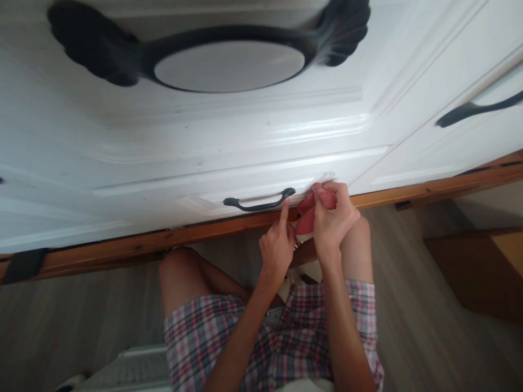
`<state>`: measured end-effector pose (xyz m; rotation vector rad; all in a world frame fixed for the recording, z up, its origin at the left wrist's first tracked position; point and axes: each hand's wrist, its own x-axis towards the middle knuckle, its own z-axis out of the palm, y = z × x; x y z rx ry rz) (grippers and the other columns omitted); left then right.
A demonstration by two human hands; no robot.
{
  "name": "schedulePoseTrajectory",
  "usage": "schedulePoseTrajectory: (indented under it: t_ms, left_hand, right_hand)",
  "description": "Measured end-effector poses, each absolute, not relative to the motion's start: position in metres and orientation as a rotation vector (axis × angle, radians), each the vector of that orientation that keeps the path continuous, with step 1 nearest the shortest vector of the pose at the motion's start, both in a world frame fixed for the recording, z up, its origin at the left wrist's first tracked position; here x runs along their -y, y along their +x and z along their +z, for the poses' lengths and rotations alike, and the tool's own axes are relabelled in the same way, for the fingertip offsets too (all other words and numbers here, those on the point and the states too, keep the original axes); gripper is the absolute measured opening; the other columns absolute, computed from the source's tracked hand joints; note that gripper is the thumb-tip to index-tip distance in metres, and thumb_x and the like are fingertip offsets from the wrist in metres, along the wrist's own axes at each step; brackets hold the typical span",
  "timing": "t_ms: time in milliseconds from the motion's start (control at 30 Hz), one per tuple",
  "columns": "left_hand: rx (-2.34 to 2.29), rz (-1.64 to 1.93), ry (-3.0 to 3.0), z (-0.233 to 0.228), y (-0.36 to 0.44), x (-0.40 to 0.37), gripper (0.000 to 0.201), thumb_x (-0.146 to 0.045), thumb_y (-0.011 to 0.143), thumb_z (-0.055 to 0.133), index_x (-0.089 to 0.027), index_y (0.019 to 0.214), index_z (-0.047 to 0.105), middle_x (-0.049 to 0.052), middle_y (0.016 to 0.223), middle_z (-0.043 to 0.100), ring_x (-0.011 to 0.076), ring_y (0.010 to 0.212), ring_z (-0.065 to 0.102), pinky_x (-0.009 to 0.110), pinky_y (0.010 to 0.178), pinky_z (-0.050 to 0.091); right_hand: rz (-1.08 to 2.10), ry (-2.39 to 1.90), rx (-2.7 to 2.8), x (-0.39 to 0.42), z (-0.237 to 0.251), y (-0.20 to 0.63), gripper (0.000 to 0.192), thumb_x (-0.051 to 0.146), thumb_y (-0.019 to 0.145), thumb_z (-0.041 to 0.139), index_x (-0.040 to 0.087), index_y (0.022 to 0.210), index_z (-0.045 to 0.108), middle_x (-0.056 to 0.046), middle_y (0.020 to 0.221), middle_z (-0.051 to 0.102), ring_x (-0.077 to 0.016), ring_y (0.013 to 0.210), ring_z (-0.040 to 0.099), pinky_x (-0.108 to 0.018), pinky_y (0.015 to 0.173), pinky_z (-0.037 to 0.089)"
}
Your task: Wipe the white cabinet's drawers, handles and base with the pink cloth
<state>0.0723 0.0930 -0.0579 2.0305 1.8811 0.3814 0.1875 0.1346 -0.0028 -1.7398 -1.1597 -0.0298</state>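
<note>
Two hands are working close together at the lower edge of a white cabinet front [245, 141], low down near the wooden plinth [122, 245]. The right hand [332, 220] is closing around a bunched red cloth [307, 218], pressing its upper end against the white panel at about one o'clock from the dark drawer handle [259, 202]. The left hand [278, 247] is sitting at seven o'clock from the cloth, mostly curled, with its forefinger stretching up to touch the panel just beside the handle's right end; it is gripping nothing that I can make out, though its thumb side is lying against the lower fold of the cloth.

The cloth is looking soft, light and limp, crumpling freely inside the fist, so it would likely handle best wadded in the palm with the fingers wrapping over the top, as it is being held now; a loose corner would probably flop and drag. It is not looking fragile or slippery.

At twelve o'clock a large dark ornamental fitting [220, 43] is filling the upper view, and a second dark handle [478, 109] is showing at two o'clock. The person is crouching in checked shorts [245, 332] on a pale wood floor [408, 305].
</note>
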Motion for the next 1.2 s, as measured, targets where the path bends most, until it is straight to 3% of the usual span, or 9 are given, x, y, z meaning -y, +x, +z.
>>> schedulePoseTrajectory:
  t_ms: [167,433,567,667,767,833,933,1033,1200]
  left_hand:
    - [-1.902,0.34,2.034,-0.061,0.074,-0.096,0.075,-0.025,0.111,0.05,-0.031,0.177,0.014,0.003,0.106,0.08,0.0244,0.086,0.078,0.03,0.067,0.05]
    - [-1.921,0.349,2.061,-0.058,0.068,-0.097,0.077,-0.023,0.111,0.051,-0.036,0.177,0.014,0.002,0.105,0.08,0.0209,0.088,0.077,0.026,0.07,0.051]
    - [-1.894,0.336,2.044,-0.055,0.065,-0.098,0.074,-0.022,0.11,0.051,-0.038,0.176,0.021,0.001,0.098,0.077,0.0192,0.084,0.075,0.025,0.069,0.05]
    - [-1.842,0.421,2.062,-0.056,0.062,-0.098,0.074,-0.019,0.109,0.051,-0.038,0.175,0.024,0.001,0.1,0.073,0.019,0.087,0.072,0.025,0.071,0.051]
    - [-1.841,0.601,2.104,-0.057,0.061,-0.1,0.07,-0.015,0.107,0.052,-0.034,0.172,0.035,0.004,0.103,0.068,0.0209,0.095,0.067,0.028,0.083,0.053]
    - [-1.81,0.808,2.157,-0.056,0.061,-0.104,0.061,-0.014,0.108,0.052,-0.031,0.166,0.049,0.006,0.103,0.065,0.0226,0.1,0.063,0.033,0.094,0.052]
    - [-1.826,1.172,2.149,-0.056,0.056,-0.111,0.039,-0.016,0.108,0.054,-0.027,0.14,0.073,0.01,0.106,0.062,0.0239,0.102,0.059,0.038,0.099,0.049]
    - [-2.038,1.425,2.014,-0.062,0.041,-0.12,0.023,-0.03,0.109,0.06,-0.018,0.12,0.077,0.014,0.113,0.06,0.0265,0.108,0.058,0.042,0.101,0.049]
    - [-2.295,1.693,1.747,-0.075,0.01,-0.13,0.072,-0.064,0.096,0.075,-0.013,0.141,0.052,0.022,0.138,0.052,0.0344,0.133,0.051,0.057,0.121,0.039]
  right_hand:
    - [0.179,-1.808,1.076,-0.13,-0.024,0.191,0.028,0.051,0.097,0.071,0.024,0.089,0.068,-0.001,0.085,0.078,-0.02,0.073,0.069,-0.03,0.074,0.05]
    - [-0.024,-1.701,0.998,-0.142,-0.032,0.185,0.034,0.054,0.095,0.072,0.024,0.083,0.064,-0.003,0.084,0.079,-0.0223,0.079,0.074,-0.033,0.081,0.055]
    - [-0.078,-1.692,0.913,-0.147,-0.018,0.181,0.037,0.057,0.094,0.073,0.024,0.084,0.06,-0.003,0.081,0.072,-0.0222,0.078,0.07,-0.035,0.08,0.056]
    - [-0.125,-1.579,0.814,-0.15,-0.002,0.198,0.04,0.057,0.096,0.07,0.027,0.084,0.047,-0.001,0.081,0.06,-0.0212,0.079,0.065,-0.039,0.082,0.057]
    - [-0.106,-1.423,0.71,-0.145,0.003,0.229,0.038,0.057,0.101,0.056,0.029,0.087,0.034,0.003,0.079,0.047,-0.019,0.073,0.058,-0.039,0.078,0.056]
    - [-0.052,-1.404,0.681,-0.138,0.0,0.246,0.033,0.055,0.1,0.053,0.029,0.09,0.036,0.003,0.081,0.045,-0.0181,0.074,0.055,-0.038,0.078,0.054]
    - [0.048,-1.524,0.75,-0.125,-0.007,0.253,0.027,0.05,0.094,0.059,0.026,0.096,0.047,0.0,0.09,0.053,-0.0195,0.085,0.059,-0.037,0.087,0.053]
    - [0.302,-1.659,1.022,-0.117,-0.009,0.239,0.028,0.051,0.094,0.062,0.024,0.101,0.059,-0.003,0.096,0.067,-0.0225,0.09,0.065,-0.036,0.089,0.052]
    - [0.496,-1.758,1.29,-0.118,-0.014,0.215,0.038,0.06,0.096,0.066,0.022,0.099,0.073,-0.004,0.091,0.078,-0.0243,0.083,0.069,-0.034,0.081,0.049]
